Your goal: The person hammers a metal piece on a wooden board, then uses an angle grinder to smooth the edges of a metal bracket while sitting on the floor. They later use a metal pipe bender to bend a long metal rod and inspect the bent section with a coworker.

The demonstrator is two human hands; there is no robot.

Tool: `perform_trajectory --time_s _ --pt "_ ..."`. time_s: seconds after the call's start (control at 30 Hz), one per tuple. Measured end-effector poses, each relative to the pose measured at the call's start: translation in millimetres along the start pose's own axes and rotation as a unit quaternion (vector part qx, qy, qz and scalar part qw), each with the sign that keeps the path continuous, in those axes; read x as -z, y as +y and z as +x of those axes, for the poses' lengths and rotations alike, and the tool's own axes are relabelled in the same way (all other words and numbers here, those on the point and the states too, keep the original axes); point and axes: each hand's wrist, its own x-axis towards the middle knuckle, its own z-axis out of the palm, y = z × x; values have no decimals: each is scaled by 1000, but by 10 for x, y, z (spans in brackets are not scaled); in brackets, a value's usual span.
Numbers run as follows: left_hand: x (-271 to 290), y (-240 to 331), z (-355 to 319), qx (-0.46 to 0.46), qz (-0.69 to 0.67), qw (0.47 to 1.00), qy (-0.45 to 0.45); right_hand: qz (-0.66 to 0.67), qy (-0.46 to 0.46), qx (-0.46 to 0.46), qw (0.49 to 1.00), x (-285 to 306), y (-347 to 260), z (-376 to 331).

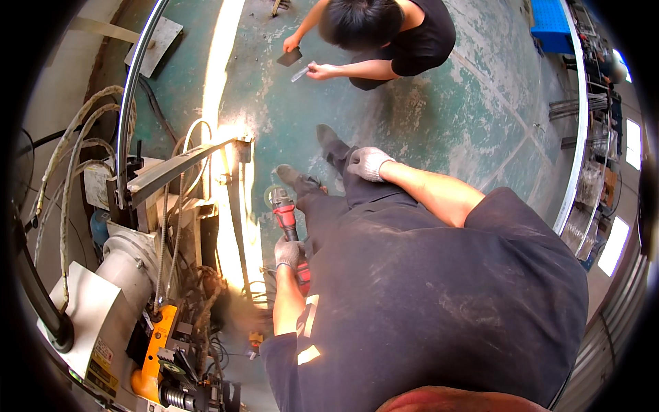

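My left hand [288, 252], in a pale work glove, grips a red and black cordless angle grinder [285, 218] around its dark body. The grinder's head points away from me beside my left leg, with a pale round disc near its tip. Its red rear end shows behind my wrist. My right hand [369, 164], also gloved, lies over my right knee. It holds no tool that I can see, and its fingertips are partly hidden by the curve of the leg.
Ahead, a crouching person [419, 41] holds a dark flat piece [290, 57] and a small clear strip [299, 74]. Left of me stand a metal beam [182, 168], hoses and a machine [130, 268] with an orange bracket [159, 343]. Loaded racks [594, 172] line the right.
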Motion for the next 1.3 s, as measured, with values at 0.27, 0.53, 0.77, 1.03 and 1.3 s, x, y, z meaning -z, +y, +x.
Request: perform_trajectory --time_s 0.27,0.53,0.77,1.03,1.3 --pt "55 160 -72 12 13 1000 -9 11 18 -1 1000 -32 44 -20" --pt "20 10 143 -13 52 998 12 17 18 -10 1000 -8 94 55" --pt "-44 20 177 -24 54 998 18 38 25 -6 999 2 154 51" --pt "-143 51 169 -52 109 992 29 68 26 -10 997 48 246 41" --pt "-182 117 198 -59 185 981 22 72 24 -8 997 54 351 94"
